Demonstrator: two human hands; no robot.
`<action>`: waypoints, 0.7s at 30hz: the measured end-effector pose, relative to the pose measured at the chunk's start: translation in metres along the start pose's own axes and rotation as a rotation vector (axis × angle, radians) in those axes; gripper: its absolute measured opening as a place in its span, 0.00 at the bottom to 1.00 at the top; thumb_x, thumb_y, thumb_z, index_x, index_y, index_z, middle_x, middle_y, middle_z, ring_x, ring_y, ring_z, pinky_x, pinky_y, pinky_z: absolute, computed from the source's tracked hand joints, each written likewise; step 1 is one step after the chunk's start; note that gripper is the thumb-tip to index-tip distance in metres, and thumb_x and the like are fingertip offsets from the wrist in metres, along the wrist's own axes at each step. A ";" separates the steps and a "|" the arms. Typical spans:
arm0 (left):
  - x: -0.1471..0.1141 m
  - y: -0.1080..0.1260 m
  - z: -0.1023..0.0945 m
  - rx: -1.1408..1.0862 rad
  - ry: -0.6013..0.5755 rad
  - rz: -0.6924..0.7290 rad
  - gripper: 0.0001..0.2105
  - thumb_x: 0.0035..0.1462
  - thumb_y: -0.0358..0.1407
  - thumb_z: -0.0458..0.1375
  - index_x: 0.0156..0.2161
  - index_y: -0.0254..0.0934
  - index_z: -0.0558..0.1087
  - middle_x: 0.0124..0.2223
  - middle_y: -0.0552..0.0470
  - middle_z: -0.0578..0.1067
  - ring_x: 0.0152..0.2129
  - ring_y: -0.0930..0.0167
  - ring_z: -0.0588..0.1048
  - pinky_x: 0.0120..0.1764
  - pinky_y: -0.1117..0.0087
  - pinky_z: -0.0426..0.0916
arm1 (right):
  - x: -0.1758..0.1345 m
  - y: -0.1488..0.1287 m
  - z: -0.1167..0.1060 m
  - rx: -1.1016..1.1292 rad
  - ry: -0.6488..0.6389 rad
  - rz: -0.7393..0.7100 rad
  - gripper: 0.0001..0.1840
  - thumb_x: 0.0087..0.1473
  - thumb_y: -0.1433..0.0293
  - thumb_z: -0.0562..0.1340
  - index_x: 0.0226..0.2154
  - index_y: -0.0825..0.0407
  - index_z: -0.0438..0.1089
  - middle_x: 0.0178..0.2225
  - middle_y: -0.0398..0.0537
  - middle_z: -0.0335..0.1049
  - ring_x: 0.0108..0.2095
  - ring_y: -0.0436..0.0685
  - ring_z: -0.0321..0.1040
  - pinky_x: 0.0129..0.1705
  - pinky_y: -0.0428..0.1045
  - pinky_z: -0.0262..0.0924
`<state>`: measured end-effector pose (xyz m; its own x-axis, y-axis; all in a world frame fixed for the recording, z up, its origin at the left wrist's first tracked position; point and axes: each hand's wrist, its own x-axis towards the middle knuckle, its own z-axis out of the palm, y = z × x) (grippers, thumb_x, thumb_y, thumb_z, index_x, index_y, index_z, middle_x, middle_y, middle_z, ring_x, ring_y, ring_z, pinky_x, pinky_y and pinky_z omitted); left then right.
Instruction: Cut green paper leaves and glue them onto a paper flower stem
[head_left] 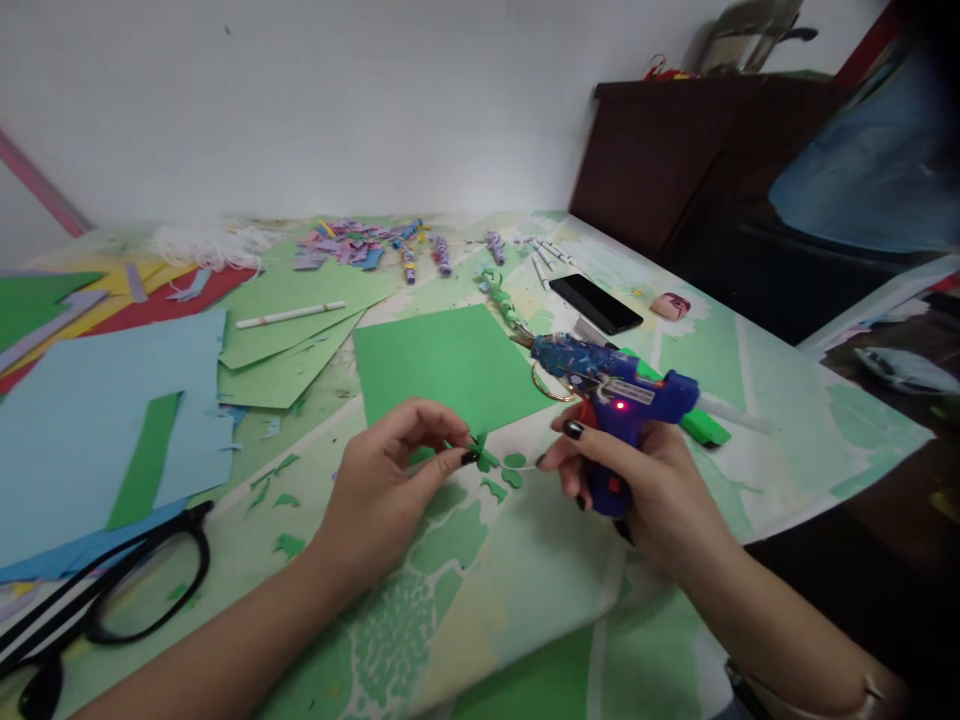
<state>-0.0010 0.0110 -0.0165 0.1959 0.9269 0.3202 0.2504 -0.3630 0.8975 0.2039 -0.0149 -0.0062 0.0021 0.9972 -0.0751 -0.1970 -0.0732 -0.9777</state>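
My left hand point(405, 470) pinches a small green paper piece point(484, 452) between thumb and fingers, just in front of a green paper sheet point(450, 355). Wrapped around the handle of a blue hot glue gun point(637, 395) is my right hand point(637, 465). The gun's nozzle points left above the sheet, and a red light glows on its side. A thin white strand point(519, 467) runs from the pinched piece towards my right fingertips; whether they hold it I cannot tell. Small green paper cutouts point(512, 478) lie on the tablecloth below.
Black-framed glasses point(202, 560) lie at the front left beside light blue paper point(112, 400). A white pen point(291, 314) rests on pale green sheets. Farther back are paper scraps point(345, 243) and white string point(210, 243). A phone point(596, 302) and an eraser-like block point(670, 305) sit right.
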 end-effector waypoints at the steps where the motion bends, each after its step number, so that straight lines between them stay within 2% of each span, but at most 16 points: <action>1: 0.002 -0.001 0.000 -0.110 -0.004 -0.087 0.04 0.49 0.28 0.61 0.31 0.37 0.71 0.29 0.53 0.75 0.26 0.72 0.75 0.28 0.73 0.70 | -0.002 -0.002 -0.007 -0.032 -0.012 0.023 0.10 0.48 0.65 0.65 0.29 0.55 0.70 0.24 0.50 0.75 0.18 0.51 0.67 0.17 0.45 0.60; 4: 0.006 -0.005 0.000 -0.344 -0.017 -0.275 0.06 0.45 0.27 0.64 0.29 0.36 0.71 0.28 0.53 0.74 0.24 0.74 0.73 0.25 0.76 0.68 | -0.007 -0.008 -0.030 -0.156 -0.075 0.088 0.12 0.48 0.62 0.66 0.30 0.54 0.71 0.27 0.53 0.76 0.20 0.55 0.70 0.19 0.47 0.64; 8: 0.007 -0.007 0.003 -0.570 -0.026 -0.409 0.08 0.42 0.26 0.64 0.30 0.35 0.71 0.28 0.56 0.72 0.22 0.78 0.71 0.24 0.79 0.66 | -0.015 -0.014 -0.053 -0.354 -0.083 0.047 0.14 0.46 0.59 0.67 0.30 0.54 0.74 0.26 0.53 0.74 0.24 0.56 0.71 0.20 0.47 0.66; 11: 0.007 -0.006 0.004 -0.703 -0.037 -0.474 0.11 0.38 0.23 0.65 0.29 0.35 0.71 0.27 0.57 0.71 0.22 0.79 0.70 0.26 0.79 0.68 | -0.018 -0.013 -0.063 -0.465 -0.066 0.067 0.14 0.46 0.59 0.66 0.29 0.54 0.75 0.20 0.48 0.70 0.19 0.52 0.65 0.17 0.45 0.61; 13: 0.007 -0.006 0.004 -0.734 -0.037 -0.493 0.11 0.37 0.23 0.66 0.28 0.34 0.71 0.27 0.56 0.71 0.22 0.80 0.70 0.27 0.79 0.68 | -0.020 -0.011 -0.066 -0.511 -0.056 0.097 0.14 0.46 0.58 0.66 0.28 0.54 0.76 0.14 0.44 0.64 0.15 0.49 0.60 0.14 0.44 0.55; 15: 0.008 -0.006 0.003 -0.724 -0.032 -0.492 0.12 0.37 0.23 0.67 0.28 0.34 0.71 0.27 0.56 0.72 0.22 0.79 0.70 0.27 0.78 0.68 | -0.021 -0.009 -0.067 -0.536 -0.055 0.107 0.14 0.45 0.58 0.67 0.28 0.53 0.76 0.13 0.43 0.62 0.14 0.48 0.57 0.13 0.43 0.54; 17: 0.008 -0.006 0.003 -0.689 -0.015 -0.486 0.12 0.36 0.24 0.67 0.28 0.34 0.72 0.27 0.56 0.72 0.22 0.79 0.70 0.25 0.79 0.68 | -0.023 -0.008 -0.067 -0.546 -0.061 0.107 0.14 0.44 0.58 0.67 0.29 0.52 0.77 0.18 0.46 0.68 0.18 0.51 0.62 0.16 0.44 0.58; 19: 0.008 -0.006 0.002 -0.644 0.014 -0.485 0.12 0.36 0.25 0.68 0.28 0.34 0.72 0.27 0.56 0.72 0.21 0.79 0.70 0.24 0.80 0.66 | -0.026 -0.009 -0.066 -0.571 -0.087 0.147 0.15 0.44 0.58 0.67 0.33 0.52 0.77 0.27 0.49 0.74 0.26 0.55 0.68 0.24 0.46 0.65; 21: 0.009 -0.006 0.002 -0.611 0.042 -0.482 0.11 0.37 0.26 0.69 0.28 0.34 0.73 0.26 0.56 0.73 0.21 0.79 0.70 0.24 0.81 0.66 | -0.027 -0.011 -0.064 -0.602 -0.126 0.216 0.18 0.46 0.59 0.66 0.38 0.51 0.76 0.34 0.49 0.75 0.33 0.59 0.71 0.31 0.48 0.67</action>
<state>0.0011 0.0214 -0.0201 0.1590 0.9763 -0.1470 -0.2703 0.1862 0.9446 0.2691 -0.0426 -0.0061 -0.0987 0.9505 -0.2945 0.4036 -0.2323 -0.8849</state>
